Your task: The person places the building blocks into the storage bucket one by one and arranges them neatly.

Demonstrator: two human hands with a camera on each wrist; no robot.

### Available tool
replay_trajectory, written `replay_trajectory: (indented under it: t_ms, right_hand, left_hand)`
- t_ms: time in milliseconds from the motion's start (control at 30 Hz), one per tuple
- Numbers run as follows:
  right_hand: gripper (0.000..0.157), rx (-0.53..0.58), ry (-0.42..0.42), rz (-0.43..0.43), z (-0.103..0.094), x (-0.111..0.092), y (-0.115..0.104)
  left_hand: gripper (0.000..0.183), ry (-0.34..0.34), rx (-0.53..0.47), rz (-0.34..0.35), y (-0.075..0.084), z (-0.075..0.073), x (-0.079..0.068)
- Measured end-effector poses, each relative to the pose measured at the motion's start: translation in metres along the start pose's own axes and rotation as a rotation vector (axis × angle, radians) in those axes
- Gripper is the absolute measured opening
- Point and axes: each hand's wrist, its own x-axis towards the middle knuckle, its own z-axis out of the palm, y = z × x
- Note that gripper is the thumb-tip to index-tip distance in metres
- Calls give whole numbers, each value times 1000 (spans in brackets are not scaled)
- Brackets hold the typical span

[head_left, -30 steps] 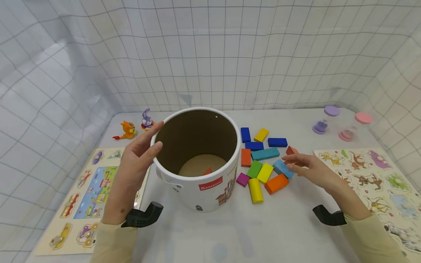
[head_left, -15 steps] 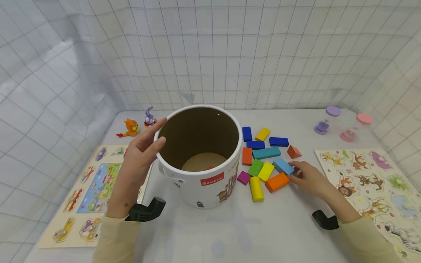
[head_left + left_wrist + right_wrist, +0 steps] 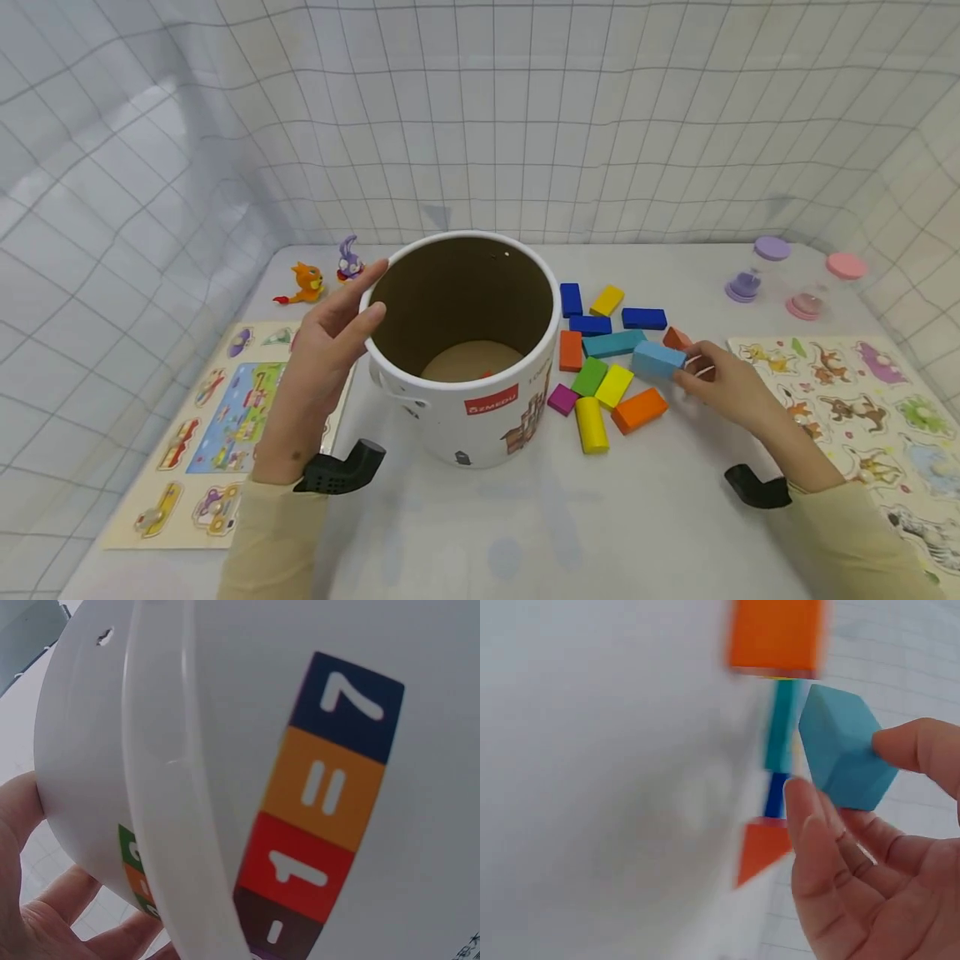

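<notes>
- Block pinched in your right hand, near the orange triangle, maybe lifted; blur hides that. Weak squeezing could drop it.
- Your left hand, fingers loose, touches the bucket; pushing could tip it.

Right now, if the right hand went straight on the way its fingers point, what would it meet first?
Beyond the light blue block that the right hand pinches, the teal block looks first in line, though it might pass above: height is unclear.
</notes>
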Motion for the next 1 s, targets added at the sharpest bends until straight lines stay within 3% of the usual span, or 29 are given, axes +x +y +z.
replay_trajectory:
  t_ms: [167, 267, 367, 467, 600, 833, 1000]
  right_hand:
    - [33, 219, 60, -168, -29, 0, -41]
    - [29, 339, 43, -288, -45, 1, -86]
    - [30, 362, -22, -382, -52, 8, -136]
    - [32, 271, -106, -469, -45, 24, -178]
    - [29, 58, -188, -590, -24, 50, -217]
    - [25, -216, -327, -669, 4, 76, -243]
    - [24, -345, -431, -638, 21, 78, -254]
  left_hand:
    - [45, -2, 34, -5, 3, -1, -1]
    - [45, 4, 37, -7, 3, -2, -2]
    - [45, 1, -8, 2, 0, -2, -1]
    - [45, -11, -36, 17, -2, -3, 0]
    - [45, -10, -9, 26, -4, -3, 1]
    - [46, -14, 26, 10, -2, 0, 0]
    - [45, 2, 46, -7, 0, 0, -1]
